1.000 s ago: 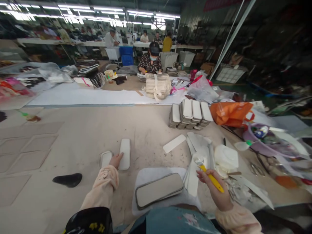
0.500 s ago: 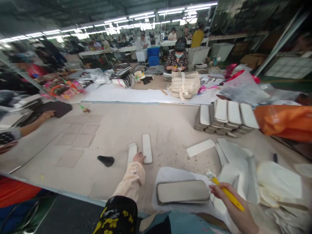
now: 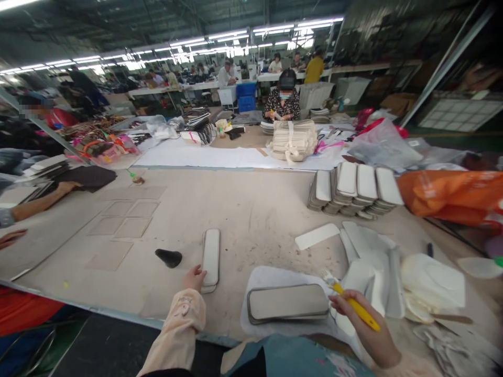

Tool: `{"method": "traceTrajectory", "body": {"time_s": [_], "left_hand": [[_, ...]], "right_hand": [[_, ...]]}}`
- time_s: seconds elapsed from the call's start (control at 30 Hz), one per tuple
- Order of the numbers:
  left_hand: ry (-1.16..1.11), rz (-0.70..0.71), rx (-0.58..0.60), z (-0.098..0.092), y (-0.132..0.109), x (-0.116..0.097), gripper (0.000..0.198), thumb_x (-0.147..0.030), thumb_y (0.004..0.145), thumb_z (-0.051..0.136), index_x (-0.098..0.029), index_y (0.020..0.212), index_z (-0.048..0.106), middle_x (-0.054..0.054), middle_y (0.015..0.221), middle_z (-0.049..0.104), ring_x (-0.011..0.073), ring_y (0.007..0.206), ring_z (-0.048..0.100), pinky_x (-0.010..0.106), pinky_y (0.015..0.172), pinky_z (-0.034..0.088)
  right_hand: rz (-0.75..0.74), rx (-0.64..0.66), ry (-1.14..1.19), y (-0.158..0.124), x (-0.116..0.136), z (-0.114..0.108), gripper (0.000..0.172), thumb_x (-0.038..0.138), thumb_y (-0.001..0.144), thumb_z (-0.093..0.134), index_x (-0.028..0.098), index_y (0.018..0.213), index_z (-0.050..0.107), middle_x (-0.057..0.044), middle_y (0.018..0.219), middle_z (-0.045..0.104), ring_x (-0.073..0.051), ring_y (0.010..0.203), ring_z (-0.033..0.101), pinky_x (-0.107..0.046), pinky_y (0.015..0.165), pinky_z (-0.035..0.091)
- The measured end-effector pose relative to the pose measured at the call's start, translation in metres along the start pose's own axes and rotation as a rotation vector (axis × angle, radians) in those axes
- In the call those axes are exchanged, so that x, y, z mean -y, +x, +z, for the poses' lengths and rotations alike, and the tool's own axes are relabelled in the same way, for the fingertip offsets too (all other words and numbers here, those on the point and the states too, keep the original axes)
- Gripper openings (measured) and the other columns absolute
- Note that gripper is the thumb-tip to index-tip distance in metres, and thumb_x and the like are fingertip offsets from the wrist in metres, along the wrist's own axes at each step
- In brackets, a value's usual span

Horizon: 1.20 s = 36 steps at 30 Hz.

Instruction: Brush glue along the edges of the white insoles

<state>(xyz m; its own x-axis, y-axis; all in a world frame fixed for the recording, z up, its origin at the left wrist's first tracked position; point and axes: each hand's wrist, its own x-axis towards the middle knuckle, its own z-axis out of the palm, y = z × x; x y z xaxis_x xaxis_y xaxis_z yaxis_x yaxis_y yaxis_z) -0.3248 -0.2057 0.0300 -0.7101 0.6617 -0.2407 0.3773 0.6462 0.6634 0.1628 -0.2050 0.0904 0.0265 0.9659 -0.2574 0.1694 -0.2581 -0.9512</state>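
At the left edge of a long white panel (image 3: 211,256) with rounded corners, my left hand (image 3: 194,277) has its fingers closed on the side. That panel lies on top of a small stack of similar pieces, whose lower end shows beneath it. My right hand (image 3: 365,324) grips a brush (image 3: 356,309) by its yellow handle, with pale bristles pointing away to the left. Below the brush, a stack of long grey panels (image 3: 288,302) rests on a white sheet (image 3: 261,276) near my body.
A black cone-shaped object (image 3: 168,257) lies left of my left hand. Stacked white panels (image 3: 353,186) stand at the back right, before an orange bag (image 3: 451,196). Loose white pieces (image 3: 365,262) and a white container (image 3: 432,283) lie at right. A co-worker's arm (image 3: 43,201) reaches in at left.
My left hand has brought the separate white panel leftward and toward me, onto the small stack. My right hand still holds the brush, nearly unmoved. The view has shifted slightly.
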Motion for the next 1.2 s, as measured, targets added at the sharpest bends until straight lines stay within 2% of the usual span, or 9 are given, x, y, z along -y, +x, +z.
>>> {"method": "traceTrajectory", "body": {"time_s": [0.13, 0.27, 0.33, 0.4, 0.5, 0.73, 0.87, 1.0, 1.2], "left_hand": [[0.109, 0.118, 0.009, 0.013, -0.020, 0.001, 0.041, -0.032, 0.070, 0.063, -0.015, 0.108, 0.063, 0.016, 0.125, 0.057, 0.0348, 0.129, 0.043, 0.051, 0.110, 0.030], [0.233, 0.604, 0.311, 0.039, -0.085, -0.016, 0.069, -0.048, 0.070, 0.064, -0.017, 0.130, 0.050, 0.014, 0.141, 0.048, 0.0307, 0.135, 0.037, 0.049, 0.114, 0.026], [0.354, 0.729, 0.463, 0.051, -0.121, -0.028, 0.088, -0.052, 0.063, 0.071, -0.018, 0.138, 0.042, 0.013, 0.147, 0.041, 0.0329, 0.140, 0.027, 0.052, 0.115, 0.020], [0.467, 0.716, 0.554, 0.061, -0.148, -0.039, 0.100, -0.054, 0.057, 0.075, -0.018, 0.142, 0.036, 0.013, 0.150, 0.037, 0.0355, 0.141, 0.022, 0.056, 0.115, 0.016], [0.551, 0.631, 0.613, 0.071, -0.164, -0.049, 0.098, -0.051, 0.059, 0.074, -0.018, 0.142, 0.036, 0.013, 0.150, 0.037, 0.0353, 0.141, 0.023, 0.056, 0.115, 0.017], [0.473, 0.606, 0.603, 0.077, -0.157, -0.044, 0.085, -0.043, 0.059, 0.076, -0.017, 0.135, 0.045, 0.015, 0.142, 0.046, 0.0338, 0.135, 0.036, 0.052, 0.112, 0.025], [0.421, 0.639, 0.562, 0.079, -0.155, -0.041, 0.082, -0.041, 0.056, 0.079, -0.019, 0.129, 0.050, 0.013, 0.137, 0.052, 0.0318, 0.129, 0.043, 0.049, 0.109, 0.032], [0.406, 0.618, 0.563, 0.079, -0.156, -0.041, 0.081, -0.037, 0.058, 0.078, -0.017, 0.130, 0.049, 0.013, 0.136, 0.052, 0.0299, 0.127, 0.046, 0.044, 0.108, 0.034], [0.375, 0.597, 0.591, 0.079, -0.156, -0.039, 0.078, -0.038, 0.061, 0.075, -0.017, 0.132, 0.047, 0.013, 0.139, 0.050, 0.0297, 0.128, 0.044, 0.044, 0.109, 0.035]], "right_hand": [[-0.059, 0.099, 0.014, -0.004, 0.008, 0.003, 0.032, 0.051, 0.081, 0.063, 0.021, 0.092, 0.055, -0.005, 0.084, 0.070, -0.020, 0.077, 0.066, -0.030, 0.072, 0.056], [-0.084, 0.270, 0.042, -0.006, 0.007, 0.016, 0.028, 0.048, 0.090, 0.052, 0.020, 0.088, 0.056, 0.000, 0.065, 0.061, -0.015, 0.060, 0.056, -0.027, 0.058, 0.048], [-0.052, 0.347, 0.055, -0.005, 0.005, 0.028, 0.029, 0.048, 0.091, 0.050, 0.020, 0.088, 0.056, 0.001, 0.062, 0.059, -0.014, 0.056, 0.054, -0.026, 0.056, 0.045], [-0.012, 0.411, 0.085, -0.004, 0.004, 0.043, 0.030, 0.049, 0.091, 0.049, 0.019, 0.088, 0.056, 0.002, 0.060, 0.058, -0.013, 0.054, 0.052, -0.026, 0.054, 0.043], [0.038, 0.501, 0.131, -0.001, 0.002, 0.065, 0.032, 0.051, 0.089, 0.049, 0.020, 0.086, 0.055, 0.003, 0.058, 0.057, -0.013, 0.051, 0.050, -0.025, 0.053, 0.041], [0.113, 0.649, 0.104, 0.003, -0.003, 0.110, 0.029, 0.048, 0.087, 0.049, 0.020, 0.086, 0.055, 0.005, 0.055, 0.057, -0.011, 0.048, 0.048, -0.023, 0.051, 0.040], [0.113, 0.636, 0.000, 0.001, -0.007, 0.122, 0.021, 0.039, 0.086, 0.048, 0.020, 0.084, 0.057, 0.005, 0.054, 0.056, -0.011, 0.048, 0.048, -0.023, 0.052, 0.040], [0.067, 0.520, -0.100, 0.003, -0.011, 0.105, 0.019, 0.034, 0.087, 0.046, 0.021, 0.086, 0.060, 0.005, 0.054, 0.056, -0.012, 0.051, 0.050, -0.024, 0.054, 0.041], [-0.088, 0.257, -0.384, 0.004, -0.011, 0.035, 0.025, 0.036, 0.091, 0.041, 0.021, 0.091, 0.061, 0.002, 0.061, 0.060, -0.017, 0.060, 0.058, -0.028, 0.061, 0.045]]}}
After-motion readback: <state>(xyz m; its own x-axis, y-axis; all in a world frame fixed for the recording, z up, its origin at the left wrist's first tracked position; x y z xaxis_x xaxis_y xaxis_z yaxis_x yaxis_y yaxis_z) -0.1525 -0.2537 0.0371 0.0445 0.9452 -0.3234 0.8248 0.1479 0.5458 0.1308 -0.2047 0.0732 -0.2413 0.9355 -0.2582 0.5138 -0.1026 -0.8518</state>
